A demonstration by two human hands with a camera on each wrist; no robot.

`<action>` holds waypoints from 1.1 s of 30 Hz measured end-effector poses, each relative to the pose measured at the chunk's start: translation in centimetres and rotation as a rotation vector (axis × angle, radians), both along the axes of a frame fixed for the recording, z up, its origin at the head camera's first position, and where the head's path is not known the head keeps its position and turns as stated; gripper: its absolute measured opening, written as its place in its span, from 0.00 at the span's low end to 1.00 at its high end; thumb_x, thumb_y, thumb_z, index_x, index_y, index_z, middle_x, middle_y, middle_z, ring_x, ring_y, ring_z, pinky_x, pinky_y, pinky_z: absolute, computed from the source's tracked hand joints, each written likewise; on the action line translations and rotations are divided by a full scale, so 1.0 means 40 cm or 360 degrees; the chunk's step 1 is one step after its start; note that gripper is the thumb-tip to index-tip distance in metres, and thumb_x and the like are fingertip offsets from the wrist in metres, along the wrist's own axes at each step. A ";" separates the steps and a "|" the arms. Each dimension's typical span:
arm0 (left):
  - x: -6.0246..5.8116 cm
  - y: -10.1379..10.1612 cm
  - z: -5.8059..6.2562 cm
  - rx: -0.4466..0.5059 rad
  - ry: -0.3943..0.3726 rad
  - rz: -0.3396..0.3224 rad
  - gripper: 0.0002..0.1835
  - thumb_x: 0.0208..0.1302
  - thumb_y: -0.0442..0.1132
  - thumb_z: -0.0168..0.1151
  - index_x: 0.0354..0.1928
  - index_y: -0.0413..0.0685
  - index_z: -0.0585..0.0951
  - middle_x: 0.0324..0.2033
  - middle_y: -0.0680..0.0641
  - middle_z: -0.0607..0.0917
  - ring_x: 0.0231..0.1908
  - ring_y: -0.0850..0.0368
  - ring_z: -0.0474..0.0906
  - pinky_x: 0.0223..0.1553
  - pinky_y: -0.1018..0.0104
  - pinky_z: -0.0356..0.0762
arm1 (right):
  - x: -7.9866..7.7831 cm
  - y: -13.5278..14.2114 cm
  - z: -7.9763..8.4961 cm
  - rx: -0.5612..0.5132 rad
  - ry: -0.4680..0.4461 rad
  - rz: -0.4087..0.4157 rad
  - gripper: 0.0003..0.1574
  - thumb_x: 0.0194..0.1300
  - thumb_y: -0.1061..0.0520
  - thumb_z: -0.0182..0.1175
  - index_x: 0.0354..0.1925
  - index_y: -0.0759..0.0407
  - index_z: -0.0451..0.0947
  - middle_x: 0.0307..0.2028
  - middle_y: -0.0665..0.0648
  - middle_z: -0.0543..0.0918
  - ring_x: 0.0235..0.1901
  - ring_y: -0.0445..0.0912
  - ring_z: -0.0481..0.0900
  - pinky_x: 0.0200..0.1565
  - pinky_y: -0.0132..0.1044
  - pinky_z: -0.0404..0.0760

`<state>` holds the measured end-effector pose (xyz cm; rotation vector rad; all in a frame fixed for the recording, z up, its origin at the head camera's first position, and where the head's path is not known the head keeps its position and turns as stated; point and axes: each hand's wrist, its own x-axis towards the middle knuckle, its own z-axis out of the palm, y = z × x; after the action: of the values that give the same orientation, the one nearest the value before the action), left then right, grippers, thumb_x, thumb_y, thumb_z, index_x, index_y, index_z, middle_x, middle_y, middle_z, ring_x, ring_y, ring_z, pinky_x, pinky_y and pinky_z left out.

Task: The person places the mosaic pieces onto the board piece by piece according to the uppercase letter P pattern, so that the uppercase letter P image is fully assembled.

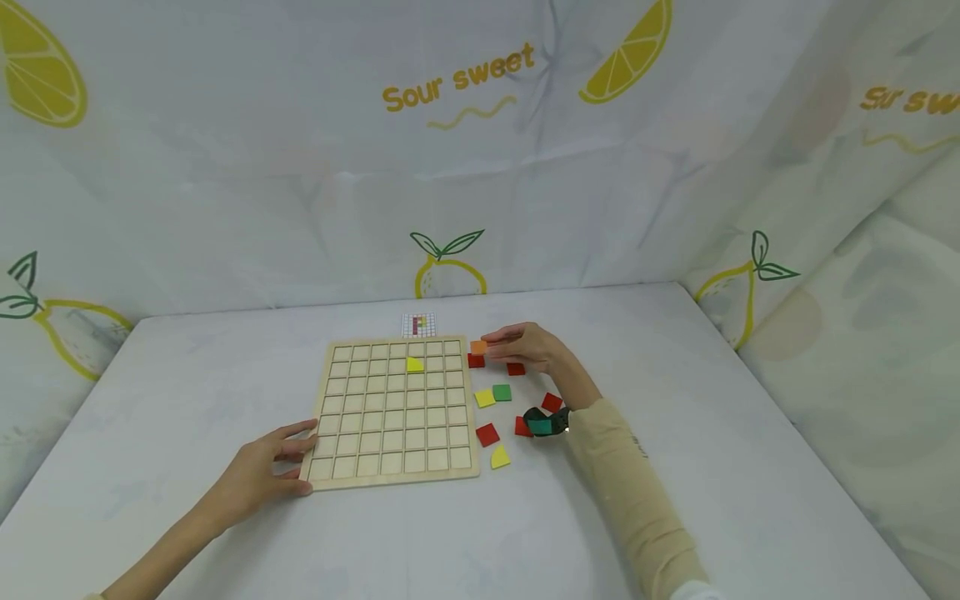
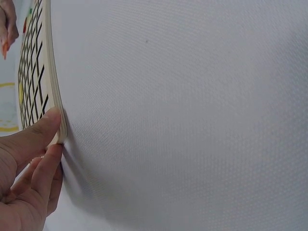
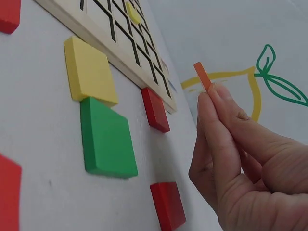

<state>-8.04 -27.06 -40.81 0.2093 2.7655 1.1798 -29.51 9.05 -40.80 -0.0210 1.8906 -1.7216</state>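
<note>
My right hand (image 1: 525,344) pinches an orange tile (image 3: 202,76) between thumb and fingers, raised over the table just past the board's far right corner. A wooden grid board (image 1: 393,482) lies on the table, and a yellow tile with one rounded corner (image 1: 415,364) sits in one of its upper cells. At the board's near left corner, my left hand (image 1: 258,473) grips the edge, thumb on top and fingers against the side, as the left wrist view shows. Below the orange tile lies a red tile (image 3: 155,109), close beside the board.
Right of the board lie a green tile (image 1: 502,392), a yellow tile (image 1: 485,398), a rounded yellow tile (image 1: 500,457) and several red tiles, including one near the front (image 1: 487,434). A small printed grid card (image 1: 418,325) lies behind the board. A lemon-print cloth (image 1: 300,208) hangs behind.
</note>
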 end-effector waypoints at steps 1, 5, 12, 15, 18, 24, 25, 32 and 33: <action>0.000 0.000 -0.002 -0.0010 0.0005 0.0000 0.44 0.42 0.32 0.76 0.64 0.29 0.67 0.58 0.34 0.76 0.48 0.42 0.78 0.39 0.74 0.81 | 0.001 -0.005 0.000 -0.0012 -0.0004 0.0007 0.24 0.62 0.72 0.60 0.57 0.74 0.72 0.53 0.65 0.79 0.38 0.43 0.83 0.51 0.39 0.80; 0.001 0.000 -0.003 -0.0009 -0.0001 0.0004 0.45 0.42 0.32 0.76 0.65 0.29 0.67 0.58 0.34 0.76 0.49 0.42 0.78 0.39 0.74 0.81 | 0.004 -0.026 0.002 -0.0050 0.0010 0.0050 0.24 0.62 0.73 0.60 0.57 0.75 0.72 0.47 0.61 0.82 0.36 0.42 0.83 0.50 0.39 0.80; 0.000 0.004 0.001 0.0027 -0.0027 0.0011 0.45 0.43 0.31 0.76 0.65 0.30 0.66 0.56 0.34 0.77 0.49 0.42 0.78 0.40 0.74 0.81 | 0.007 -0.064 -0.002 -0.0040 0.0035 0.0049 0.24 0.60 0.73 0.62 0.55 0.74 0.75 0.49 0.64 0.82 0.36 0.43 0.84 0.49 0.40 0.81; 0.000 0.004 0.002 0.0026 -0.0027 0.0009 0.45 0.43 0.31 0.76 0.65 0.30 0.66 0.56 0.33 0.78 0.49 0.42 0.78 0.40 0.74 0.81 | 0.009 -0.082 -0.003 -0.0013 0.0053 0.0042 0.23 0.59 0.72 0.63 0.54 0.72 0.76 0.49 0.64 0.83 0.35 0.43 0.84 0.47 0.39 0.82; 0.001 0.004 0.003 0.0011 -0.0026 0.0012 0.45 0.42 0.31 0.76 0.65 0.30 0.66 0.55 0.33 0.78 0.49 0.42 0.78 0.40 0.73 0.81 | 0.014 -0.103 -0.003 -0.0054 0.0031 0.0043 0.22 0.59 0.73 0.62 0.54 0.73 0.76 0.48 0.66 0.82 0.34 0.44 0.85 0.46 0.39 0.83; 0.002 0.004 0.004 0.0001 -0.0038 0.0021 0.46 0.42 0.31 0.76 0.66 0.31 0.66 0.54 0.34 0.79 0.49 0.42 0.78 0.39 0.73 0.81 | 0.030 -0.146 0.001 -0.0156 0.0014 0.0068 0.20 0.60 0.75 0.59 0.52 0.77 0.75 0.46 0.67 0.82 0.32 0.45 0.85 0.46 0.40 0.82; 0.002 0.004 0.004 0.0002 -0.0039 0.0022 0.46 0.42 0.31 0.76 0.66 0.31 0.66 0.54 0.34 0.79 0.49 0.42 0.79 0.39 0.73 0.81 | 0.031 -0.151 0.001 -0.0156 0.0036 0.0075 0.19 0.60 0.76 0.59 0.51 0.78 0.75 0.46 0.67 0.82 0.32 0.45 0.85 0.46 0.40 0.82; 0.001 0.003 0.002 0.0005 -0.0036 0.0026 0.46 0.42 0.31 0.76 0.66 0.31 0.66 0.54 0.34 0.79 0.49 0.42 0.78 0.39 0.74 0.81 | 0.044 -0.188 0.006 -0.0128 0.0127 0.0079 0.18 0.59 0.75 0.61 0.49 0.78 0.76 0.42 0.67 0.84 0.34 0.47 0.86 0.47 0.43 0.82; 0.001 0.003 0.001 0.0010 -0.0034 0.0024 0.46 0.42 0.31 0.76 0.66 0.31 0.66 0.54 0.34 0.79 0.49 0.42 0.78 0.39 0.74 0.81 | 0.047 -0.193 0.006 -0.0111 0.0141 0.0077 0.18 0.58 0.75 0.61 0.49 0.77 0.77 0.41 0.66 0.84 0.34 0.46 0.85 0.47 0.42 0.82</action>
<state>-8.01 -26.93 -40.75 0.1757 2.7499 1.1877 -27.65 1.34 -40.54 -0.1711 1.8765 -1.7794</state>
